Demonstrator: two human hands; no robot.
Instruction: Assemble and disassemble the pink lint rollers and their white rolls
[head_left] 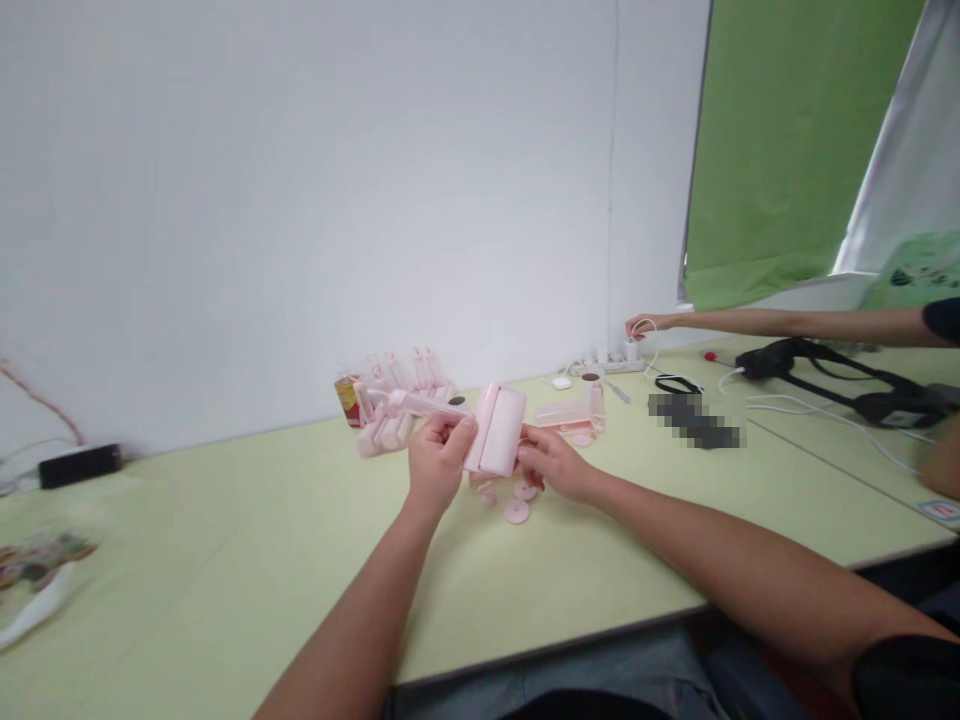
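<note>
A pale pink plastic piece, box-like with a seam down its face, is held up above the table between both hands. My left hand is closed on its left edge, thumb on top. My right hand grips the lower right edge with bent fingers; some fingertips are hidden behind it. A long pink part shows just above my left hand; whether it joins the held piece I cannot tell. Below the hands lie small round pink discs.
Several pink parts cluster by the wall near a can. More pink parts lie on the right, near a knife-like tool. Another person's hand touches a power strip. A black headset-like frame lies far right.
</note>
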